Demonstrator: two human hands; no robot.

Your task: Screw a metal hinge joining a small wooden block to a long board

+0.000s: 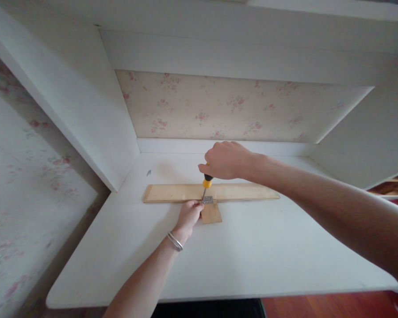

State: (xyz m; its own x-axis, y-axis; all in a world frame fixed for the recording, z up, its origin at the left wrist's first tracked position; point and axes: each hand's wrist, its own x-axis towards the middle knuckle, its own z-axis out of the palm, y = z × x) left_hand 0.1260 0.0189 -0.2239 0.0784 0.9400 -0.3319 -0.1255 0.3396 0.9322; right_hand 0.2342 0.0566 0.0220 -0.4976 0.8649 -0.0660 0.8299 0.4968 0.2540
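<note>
My right hand [227, 160] is wrapped round the black and yellow handle of a screwdriver [207, 183], which points down. Its tip meets a small metal hinge [208, 200]. The hinge lies across the joint between a long wooden board [172, 193] and a short wooden block [212, 213]. At the left side of the hinge, my left hand [189, 215] pinches the block's edge near the screwdriver tip; whether a screw sits under the fingertips is too small to tell. A silver bangle circles the left wrist.
The boards lie on a white desktop [252, 251] with a raised back edge. A few small metal pieces [149, 172], perhaps screws, lie at the back left. White side panels [63, 88] and an overhead shelf [219, 53] enclose the space. Floral wallpaper [219, 106] covers the back.
</note>
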